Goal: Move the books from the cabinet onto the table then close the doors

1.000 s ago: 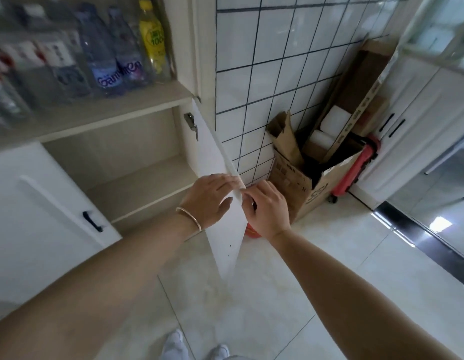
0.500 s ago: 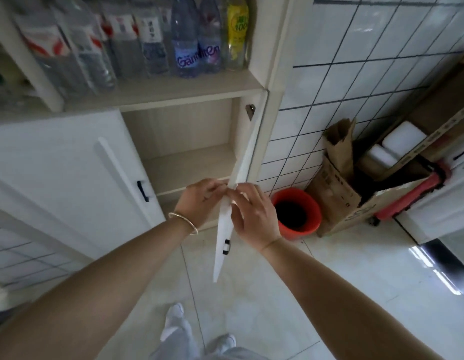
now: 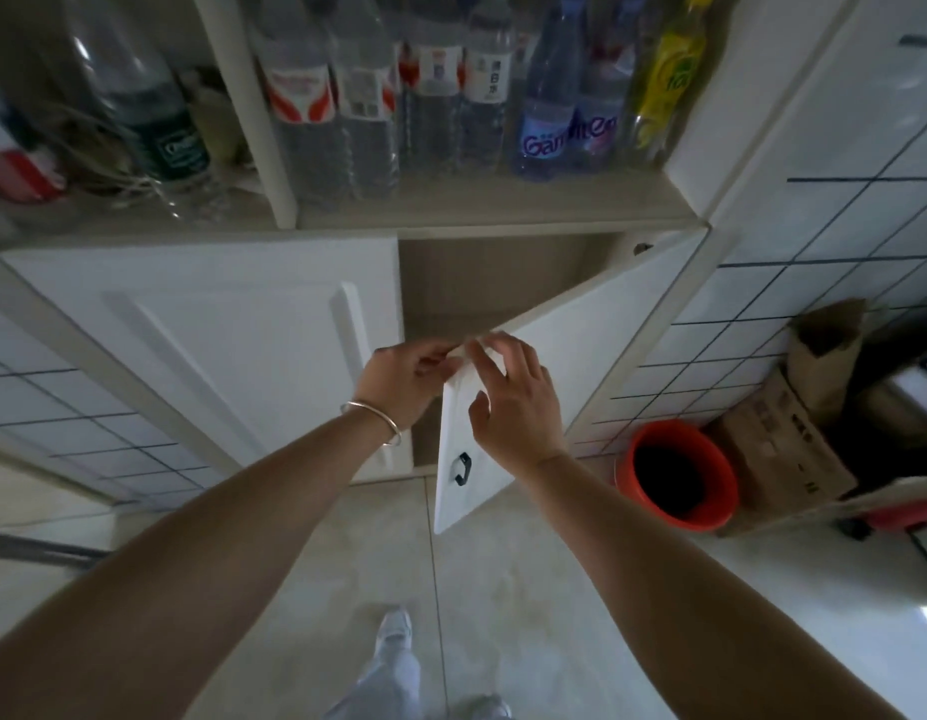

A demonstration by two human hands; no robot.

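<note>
Left hand (image 3: 407,379), just right of the shut left door (image 3: 217,356): fingers curled, with the top edge of the right door (image 3: 596,345) pinched at its free corner. Right hand (image 3: 513,402): fingers spread and laid flat on that door's front face, above the black handle (image 3: 462,468). The right door is held partly open, swung out from the cabinet. A red bucket (image 3: 677,475) is noted on the floor, far right.

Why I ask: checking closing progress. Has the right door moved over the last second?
Yes. The right door has swung toward the closed left door, narrowing the opening.
</note>
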